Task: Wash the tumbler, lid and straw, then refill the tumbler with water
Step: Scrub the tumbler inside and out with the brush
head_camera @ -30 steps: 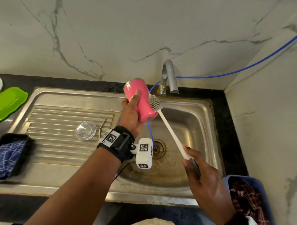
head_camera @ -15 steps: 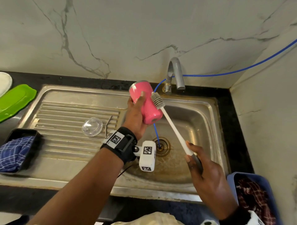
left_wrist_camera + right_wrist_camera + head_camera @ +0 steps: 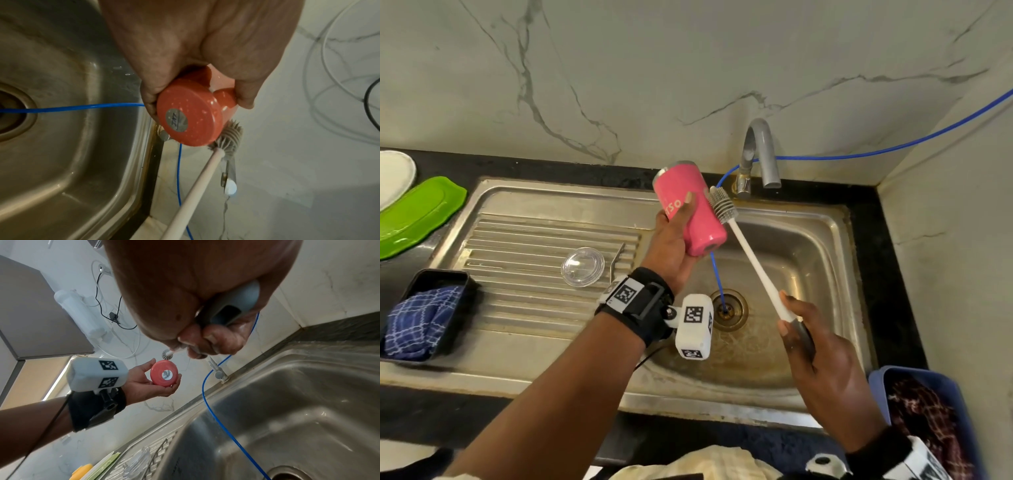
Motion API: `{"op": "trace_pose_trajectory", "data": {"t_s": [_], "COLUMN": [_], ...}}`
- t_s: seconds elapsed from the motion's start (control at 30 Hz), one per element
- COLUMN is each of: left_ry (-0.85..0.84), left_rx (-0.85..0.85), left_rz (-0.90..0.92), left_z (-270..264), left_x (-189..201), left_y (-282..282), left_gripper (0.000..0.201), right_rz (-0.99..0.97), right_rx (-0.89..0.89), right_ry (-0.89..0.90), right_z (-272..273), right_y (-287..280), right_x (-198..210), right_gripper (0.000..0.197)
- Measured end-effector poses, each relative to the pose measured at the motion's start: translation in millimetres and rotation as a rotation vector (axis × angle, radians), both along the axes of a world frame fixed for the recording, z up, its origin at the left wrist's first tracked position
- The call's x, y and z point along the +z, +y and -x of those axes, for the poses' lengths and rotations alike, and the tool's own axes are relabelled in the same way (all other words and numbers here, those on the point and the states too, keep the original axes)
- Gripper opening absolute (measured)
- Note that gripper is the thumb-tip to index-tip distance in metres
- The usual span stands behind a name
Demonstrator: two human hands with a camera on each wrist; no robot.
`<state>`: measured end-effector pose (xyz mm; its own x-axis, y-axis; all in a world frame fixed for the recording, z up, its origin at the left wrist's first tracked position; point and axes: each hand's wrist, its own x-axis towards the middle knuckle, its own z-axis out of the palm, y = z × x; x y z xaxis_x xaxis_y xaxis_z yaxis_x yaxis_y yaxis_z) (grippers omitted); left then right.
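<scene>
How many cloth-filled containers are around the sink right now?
2: a black tray with a blue checked cloth at the sink's left edge, and a blue bin with a dark plaid cloth at bottom right. Others may lie out of frame.

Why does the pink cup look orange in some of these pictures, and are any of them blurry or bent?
Head view: bright, even light, tumbler pink, sink edges bowed by the wide lens. Left wrist view: dimmer and warmer, so the tumbler reads orange; the left hand looms large and soft. Right wrist view: same orange cast, right hand near the lens blurred, glare spots on the wet basin.
</scene>
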<state>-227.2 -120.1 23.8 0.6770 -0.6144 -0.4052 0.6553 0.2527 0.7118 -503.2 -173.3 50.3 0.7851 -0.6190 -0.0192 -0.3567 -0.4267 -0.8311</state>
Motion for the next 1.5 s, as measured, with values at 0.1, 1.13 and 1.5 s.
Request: {"op": "trace_pose_trajectory", "data": {"t_s": [0.1,1.13,1.5], "left_ry": [0.015,0.063,-0.054], "left_rx": [0.05,0.038,0.079], "left_rz": [0.014,0.032,-0.153], "left_z": [-10,11,8], "left_x": [0,3,6], "left_y": [3,-4,1], "left_gripper": [0.085,0.067,0.066], "right_rz": [-0.022,0.089,0.087], "right_rx": [0.014,0.026,0.088], "right_ry": [0.013,-0.01,0.007], "right_z": [6,-13,-5], "right_y": [6,-16,-18], "right_x": [1,0,-9], "right_gripper": [0.039,0.035,0.04]}}
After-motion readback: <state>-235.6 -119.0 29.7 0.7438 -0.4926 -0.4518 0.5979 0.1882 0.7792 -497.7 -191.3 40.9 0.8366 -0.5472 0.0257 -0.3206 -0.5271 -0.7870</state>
